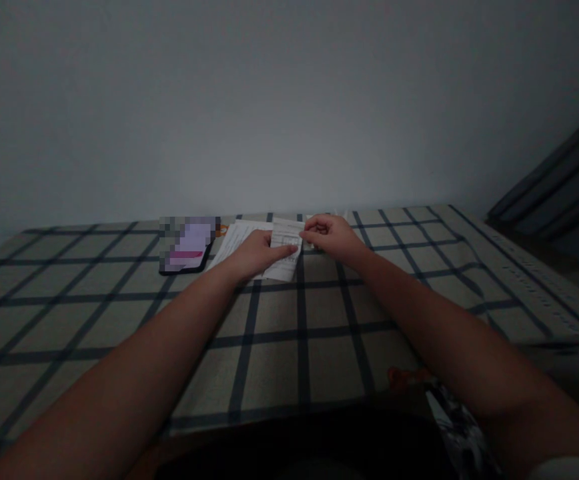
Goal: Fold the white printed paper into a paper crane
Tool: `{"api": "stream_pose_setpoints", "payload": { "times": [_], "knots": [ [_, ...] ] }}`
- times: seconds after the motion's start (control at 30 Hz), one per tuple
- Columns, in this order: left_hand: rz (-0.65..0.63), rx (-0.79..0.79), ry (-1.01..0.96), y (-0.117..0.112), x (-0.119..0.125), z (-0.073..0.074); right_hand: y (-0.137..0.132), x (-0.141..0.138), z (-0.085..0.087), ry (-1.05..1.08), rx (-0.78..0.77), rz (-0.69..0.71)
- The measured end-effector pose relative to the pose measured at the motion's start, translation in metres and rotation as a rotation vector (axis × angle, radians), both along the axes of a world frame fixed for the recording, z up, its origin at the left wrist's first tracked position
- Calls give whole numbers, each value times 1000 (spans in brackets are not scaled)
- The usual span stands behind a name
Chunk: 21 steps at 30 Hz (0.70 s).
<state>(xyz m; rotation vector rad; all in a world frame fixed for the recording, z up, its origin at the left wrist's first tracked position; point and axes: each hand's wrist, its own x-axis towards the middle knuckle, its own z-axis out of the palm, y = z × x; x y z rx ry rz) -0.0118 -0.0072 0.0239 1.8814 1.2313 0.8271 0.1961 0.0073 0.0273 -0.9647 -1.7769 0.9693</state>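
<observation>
A small white printed paper slip (285,245) lies on a checked bedsheet (319,320) near the far wall. My left hand (257,255) rests on the slip with its fingers stretched flat, the fingertips pressing its middle. My right hand (330,237) is closed in a pinch on the slip's upper right edge. Under the slip and to its left lies a larger white sheet of paper (233,244).
A dark-edged phone with a lit screen (188,247) lies left of the papers. A plain wall rises right behind the bed. A dark slatted object (564,187) leans at the far right. A patterned cloth (449,413) sits near my right forearm.
</observation>
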Motion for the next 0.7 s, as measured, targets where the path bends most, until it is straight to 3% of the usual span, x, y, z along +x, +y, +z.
{"api": "stream_pose_setpoints", "payload": {
  "times": [0.4,0.7],
  "knots": [
    [-7,11,53,-4,3,3,2,5,2,-8,4,-92],
    [4,22,-6,1,1,-3,1,4,3,-2,13,-106]
  ]
}}
